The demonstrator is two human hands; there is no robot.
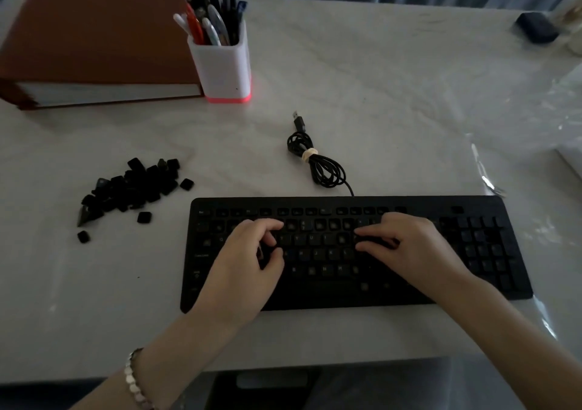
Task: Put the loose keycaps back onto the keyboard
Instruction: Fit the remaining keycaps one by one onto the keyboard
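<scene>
Too dim to say if the left grip [248,261] or right grip [406,245] actually pinches a keycap. Their curled fingers cover the keys of the keyboard [346,203] underneath. Legends on the loose keycaps [132,186] are unreadable. The brown binder [94,31] runs off the left edge, and the dark blob [537,26] at the far right is just blur.
</scene>
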